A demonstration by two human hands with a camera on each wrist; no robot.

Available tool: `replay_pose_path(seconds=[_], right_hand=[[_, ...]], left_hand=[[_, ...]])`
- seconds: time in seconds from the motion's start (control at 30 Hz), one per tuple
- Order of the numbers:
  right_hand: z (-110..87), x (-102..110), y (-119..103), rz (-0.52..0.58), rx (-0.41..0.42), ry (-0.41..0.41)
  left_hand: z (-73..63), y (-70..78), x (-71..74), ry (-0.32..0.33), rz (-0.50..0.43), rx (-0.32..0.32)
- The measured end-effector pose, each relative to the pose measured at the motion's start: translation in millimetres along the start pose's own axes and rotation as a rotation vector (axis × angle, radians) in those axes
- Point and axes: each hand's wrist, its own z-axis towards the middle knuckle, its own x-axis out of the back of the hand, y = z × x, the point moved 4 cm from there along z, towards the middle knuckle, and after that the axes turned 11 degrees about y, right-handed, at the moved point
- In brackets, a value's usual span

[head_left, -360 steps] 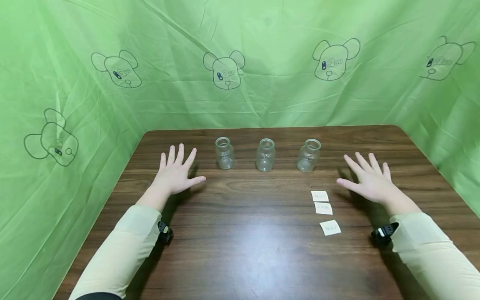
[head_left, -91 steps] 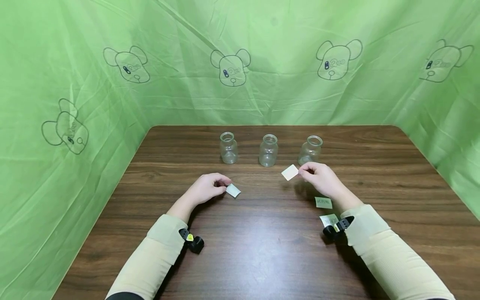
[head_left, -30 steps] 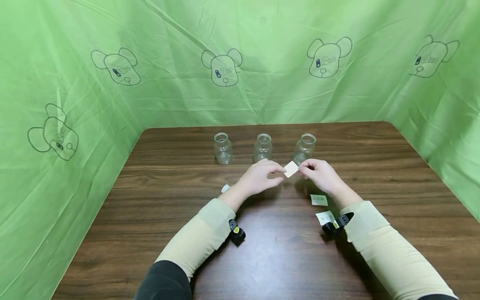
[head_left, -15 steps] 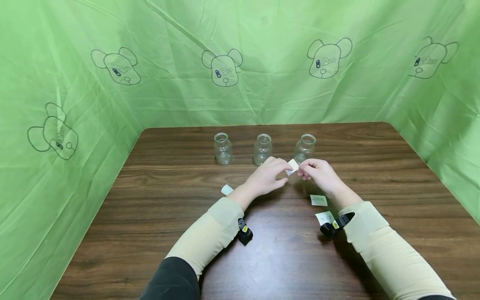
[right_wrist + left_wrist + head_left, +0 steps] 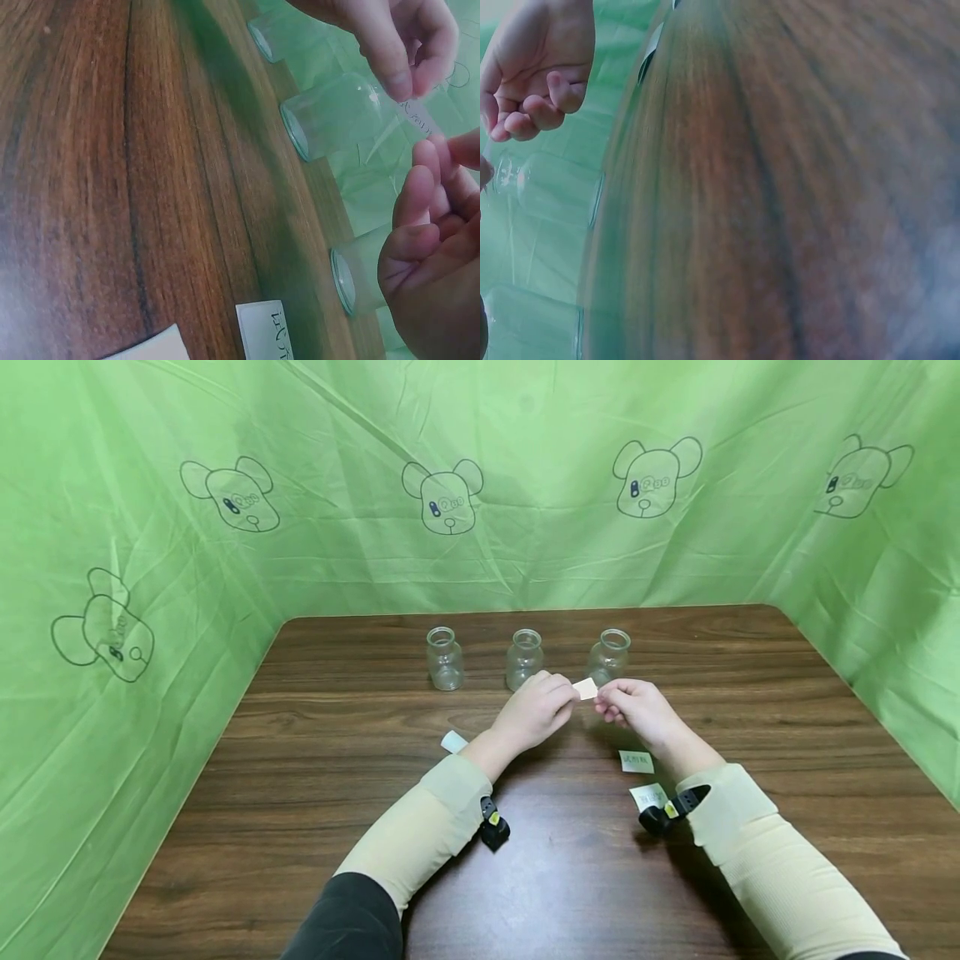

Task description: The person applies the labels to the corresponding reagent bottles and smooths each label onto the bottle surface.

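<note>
Between both hands, a small white paper label point(image 5: 586, 690) is held up in front of the right glass jar point(image 5: 609, 660). My left hand point(image 5: 532, 710) pinches its left edge. The right hand point(image 5: 637, 712) pinches the opposite edge between thumb and fingers, its other fingers curled. In the right wrist view, handwriting shows on the label point(image 5: 417, 116). A middle glass jar point(image 5: 524, 660) stands just beyond my left hand, and a left glass jar point(image 5: 446, 662) farther left. All three jars are upright and uncapped.
A small pale slip of paper point(image 5: 453, 742) lies by the left forearm. Two more written labels, an upper one point(image 5: 637, 762) and a lower one point(image 5: 648, 796), lie near the right wrist, the lower partly hidden by its camera. A green curtain point(image 5: 525, 568) encloses the wooden table point(image 5: 300, 827).
The left hand has left the pale slip on the table, come rightward to the label, and closed its fingertips on the label's left edge. The right hand has stayed nearly still since 1 s ago.
</note>
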Motion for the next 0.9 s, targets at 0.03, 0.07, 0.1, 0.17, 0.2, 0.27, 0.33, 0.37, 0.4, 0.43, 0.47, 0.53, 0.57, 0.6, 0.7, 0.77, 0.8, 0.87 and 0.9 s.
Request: replay_pose_path(seconds=[0.03,0.07,0.1,0.17,0.2,0.27,0.33,0.37,0.4,0.43,0.47,0.53,0.57,0.6,0.7,0.77,0.8,0.87,0.9], right_hand=[[0.5,0.1,0.6,-0.011,0.001,0.0],[1.0,0.2,1.0,-0.021,0.003,0.001],[1.5,0.4,1.3,-0.032,0.005,0.002],[2.0,1.2,1.2,-0.059,0.014,0.003],[2.4,2.0,1.3,-0.068,0.02,0.003],[2.7,3.8,0.8,-0.088,0.032,0.009],[2.3,5.9,-1.1,-0.114,0.057,0.031],[2.3,7.2,-1.9,-0.138,0.075,0.052],[2.1,8.6,-2.9,-0.166,0.097,0.072],[1.8,9.6,-4.2,-0.197,0.123,0.098],[1.5,10.5,-5.8,-0.233,0.157,0.124],[2.0,11.3,-8.3,-0.296,0.238,0.163],[2.3,11.3,-9.3,-0.317,0.271,0.176],[2.5,11.1,-10.5,-0.325,0.306,0.184],[3.1,9.7,-13.9,-0.337,0.387,0.199],[3.3,9.6,-15.6,-0.352,0.411,0.211],[3.4,9.6,-16.2,-0.364,0.42,0.216],[3.9,10.1,-17.0,-0.39,0.428,0.219],[4.5,10.5,-16.9,-0.396,0.425,0.22]], left_hand=[[-0.2,-1.0,-1.0,-0.006,-0.012,0.018],[-0.3,-2.0,-2.1,-0.012,-0.029,0.039],[-0.5,-3.1,-3.0,-0.018,-0.048,0.063],[-1.3,-5.4,-5.0,-0.03,-0.086,0.12],[-1.5,-6.5,-5.6,-0.035,-0.109,0.153],[-1.8,-8.9,-6.7,-0.043,-0.149,0.213],[-1.7,-10.9,-6.9,-0.046,-0.174,0.267],[-0.9,-11.8,-6.7,-0.045,-0.188,0.29],[0.0,-12.7,-6.4,-0.043,-0.201,0.312],[1.0,-13.6,-6.3,-0.041,-0.21,0.333],[2.3,-14.4,-6.0,-0.038,-0.219,0.355],[5.0,-16.1,-5.8,-0.033,-0.237,0.4],[6.3,-17.0,-6.0,-0.036,-0.244,0.421],[7.5,-17.8,-6.1,-0.041,-0.25,0.444],[10.3,-20.4,-8.1,-0.067,-0.279,0.507],[11.5,-22.0,-10.2,-0.088,-0.305,0.545],[11.9,-23.0,-11.6,-0.098,-0.319,0.568],[12.2,-24.4,-14.2,-0.11,-0.343,0.608],[12.4,-25.0,-15.5,-0.114,-0.353,0.626]])
